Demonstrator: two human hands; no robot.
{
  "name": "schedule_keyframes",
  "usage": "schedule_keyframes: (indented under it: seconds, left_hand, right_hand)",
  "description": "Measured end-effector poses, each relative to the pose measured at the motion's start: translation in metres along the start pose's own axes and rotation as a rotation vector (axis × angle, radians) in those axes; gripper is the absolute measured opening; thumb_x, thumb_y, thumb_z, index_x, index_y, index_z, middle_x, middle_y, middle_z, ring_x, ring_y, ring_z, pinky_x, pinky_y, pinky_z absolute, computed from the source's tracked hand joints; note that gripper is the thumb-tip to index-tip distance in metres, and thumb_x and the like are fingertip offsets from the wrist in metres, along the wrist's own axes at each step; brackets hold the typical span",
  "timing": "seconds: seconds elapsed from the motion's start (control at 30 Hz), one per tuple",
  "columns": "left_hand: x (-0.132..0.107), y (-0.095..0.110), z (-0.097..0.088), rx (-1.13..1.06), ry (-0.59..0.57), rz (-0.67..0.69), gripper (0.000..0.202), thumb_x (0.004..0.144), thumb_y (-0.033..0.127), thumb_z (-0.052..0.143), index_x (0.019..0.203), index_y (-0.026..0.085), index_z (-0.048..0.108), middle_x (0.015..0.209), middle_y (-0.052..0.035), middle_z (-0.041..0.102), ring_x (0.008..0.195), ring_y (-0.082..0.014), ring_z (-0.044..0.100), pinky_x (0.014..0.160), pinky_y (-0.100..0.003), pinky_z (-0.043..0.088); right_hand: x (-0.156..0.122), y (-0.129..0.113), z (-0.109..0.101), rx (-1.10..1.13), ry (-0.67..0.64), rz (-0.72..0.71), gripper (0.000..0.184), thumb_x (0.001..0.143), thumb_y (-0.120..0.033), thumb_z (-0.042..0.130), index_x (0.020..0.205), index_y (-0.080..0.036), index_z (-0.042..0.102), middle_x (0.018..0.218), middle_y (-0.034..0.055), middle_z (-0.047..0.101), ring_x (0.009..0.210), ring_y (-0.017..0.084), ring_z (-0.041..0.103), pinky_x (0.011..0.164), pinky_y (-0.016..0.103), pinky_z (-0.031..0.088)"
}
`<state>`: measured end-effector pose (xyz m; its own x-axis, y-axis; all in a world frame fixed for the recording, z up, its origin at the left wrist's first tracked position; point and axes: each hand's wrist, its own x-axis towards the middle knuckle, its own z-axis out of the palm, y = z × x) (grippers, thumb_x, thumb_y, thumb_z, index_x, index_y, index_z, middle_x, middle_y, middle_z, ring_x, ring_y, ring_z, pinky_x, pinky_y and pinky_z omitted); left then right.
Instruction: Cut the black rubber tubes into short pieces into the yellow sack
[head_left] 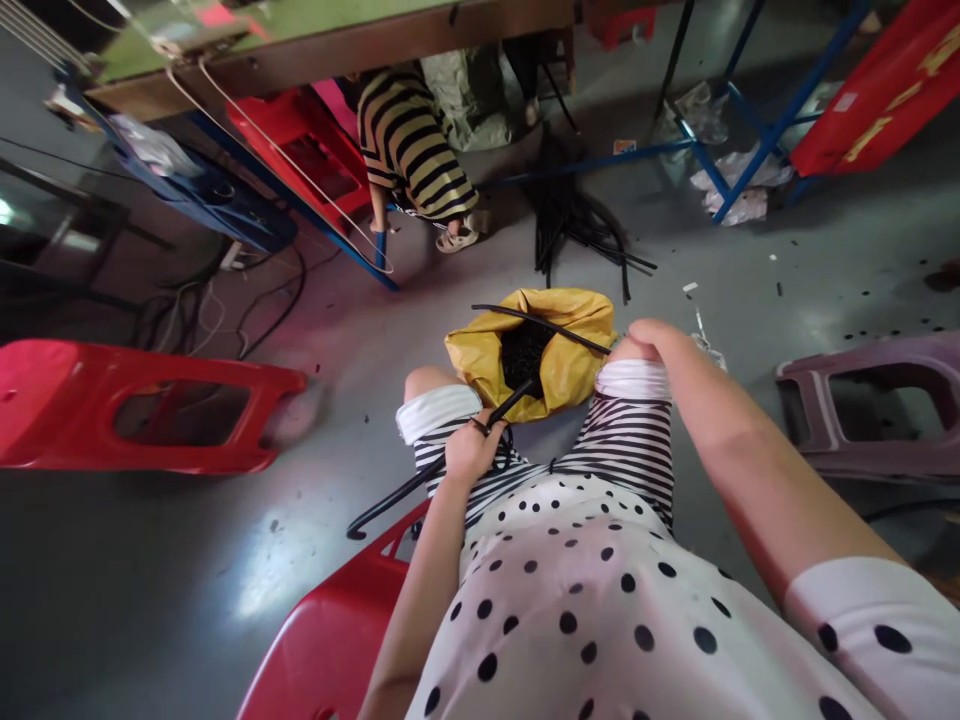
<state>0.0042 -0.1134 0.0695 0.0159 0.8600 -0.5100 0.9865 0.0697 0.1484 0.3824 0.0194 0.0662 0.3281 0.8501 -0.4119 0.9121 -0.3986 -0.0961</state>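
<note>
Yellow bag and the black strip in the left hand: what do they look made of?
Yellow bag: likely thin plastic film, slightly glossy; it crumples into soft folds. Black strip, gripped by the left hand: probably rubber or flexible plastic, dull black; it bends and hooks at its free end.

Glossy red plastic stool (142,405), crinkled yellow plastic bag (570,370).

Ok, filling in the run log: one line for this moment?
left hand: grips black tube | right hand: on right knee, by yellow bag | yellow bag: black pieces inside
</note>
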Motion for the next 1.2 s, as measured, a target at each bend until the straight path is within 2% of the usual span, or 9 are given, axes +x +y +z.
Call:
schedule_keyframes:
  seconds: [0.13,0.23,0.33,0.43,0.53,0.67,0.8,1.03,1.2]
  left_hand:
    - [-0.004,0.005,-0.005,0.069,-0.027,0.010,0.043,0.121,0.038,0.044,0.153,0.022,0.069,0.135,-0.0156,0.085,0.128,-0.0347,0.081,0.101,-0.037,0.058]
    - [-0.003,0.012,-0.009,0.116,-0.017,0.032,0.044,0.121,0.039,0.043,0.150,0.021,0.070,0.131,-0.0179,0.085,0.126,-0.0366,0.082,0.098,-0.039,0.058]
    - [0.000,0.020,-0.014,0.122,0.017,0.056,0.043,0.120,0.038,0.043,0.149,0.020,0.070,0.129,-0.0190,0.085,0.125,-0.0372,0.082,0.095,-0.038,0.058]
    - [0.002,0.027,-0.017,0.121,0.014,0.068,0.042,0.120,0.038,0.044,0.148,0.020,0.070,0.129,-0.0179,0.085,0.127,-0.0361,0.081,0.096,-0.037,0.058]
    - [0.002,0.028,-0.017,0.138,-0.014,0.055,0.042,0.121,0.039,0.044,0.149,0.020,0.070,0.130,-0.0170,0.085,0.127,-0.0365,0.081,0.097,-0.038,0.057]
    - [0.000,0.015,-0.017,0.111,-0.017,0.009,0.044,0.121,0.039,0.043,0.151,0.020,0.069,0.132,-0.0174,0.084,0.129,-0.0372,0.080,0.099,-0.039,0.057]
    - [0.004,-0.008,-0.019,0.010,0.006,-0.074,0.045,0.119,0.039,0.043,0.150,0.022,0.070,0.127,-0.0155,0.086,0.127,-0.0373,0.080,0.100,-0.040,0.057]
    - [0.022,-0.042,-0.028,-0.337,0.045,-0.125,0.042,0.112,0.033,0.047,0.139,0.022,0.077,0.133,-0.0085,0.085,0.127,-0.0289,0.078,0.106,-0.035,0.058]
    - [0.012,-0.040,-0.036,-0.121,0.036,-0.126,0.044,0.114,0.040,0.046,0.141,0.025,0.076,0.124,-0.0111,0.086,0.124,-0.0339,0.079,0.100,-0.038,0.060]
  right_hand:
    - [-0.024,-0.013,0.017,0.000,0.101,-0.097,0.039,0.111,-0.022,0.052,0.136,-0.006,0.078,0.133,0.0304,0.077,0.127,0.038,0.070,0.116,0.052,0.049]
    - [-0.075,-0.022,0.063,0.161,0.248,-0.574,0.035,0.114,-0.031,0.053,0.118,-0.015,0.084,0.118,0.0215,0.082,0.122,0.036,0.073,0.118,0.051,0.052]
    - [-0.139,-0.022,0.119,0.420,0.389,-0.544,0.044,0.118,-0.036,0.044,0.109,-0.022,0.085,0.105,0.0171,0.084,0.101,0.033,0.077,0.100,0.049,0.064]
    - [-0.186,-0.011,0.150,0.375,0.352,-0.607,0.035,0.114,-0.040,0.059,0.114,-0.022,0.088,0.140,0.0206,0.081,0.138,0.038,0.072,0.124,0.057,0.056]
    - [-0.205,0.012,0.150,0.187,0.282,-0.598,0.045,0.108,-0.044,0.071,0.146,-0.025,0.083,0.179,0.0192,0.055,0.171,0.045,0.045,0.140,0.074,0.031]
    - [-0.203,0.038,0.142,0.107,0.221,-0.447,0.055,0.106,-0.050,0.073,0.161,-0.042,0.073,0.190,0.0114,0.041,0.177,0.050,0.032,0.135,0.090,0.018]
    - [-0.198,0.040,0.146,0.153,0.214,-0.327,0.065,0.102,-0.056,0.078,0.165,-0.045,0.070,0.194,0.0111,0.029,0.177,0.054,0.027,0.131,0.091,0.026]
    - [-0.190,0.032,0.146,0.222,0.177,-0.289,0.068,0.100,-0.059,0.080,0.166,-0.044,0.069,0.197,0.0098,0.022,0.179,0.054,0.021,0.132,0.086,0.034]
    - [-0.199,0.026,0.151,0.272,0.249,-0.228,0.073,0.101,-0.060,0.076,0.170,-0.039,0.065,0.196,0.0165,0.020,0.176,0.061,0.023,0.122,0.092,0.040]
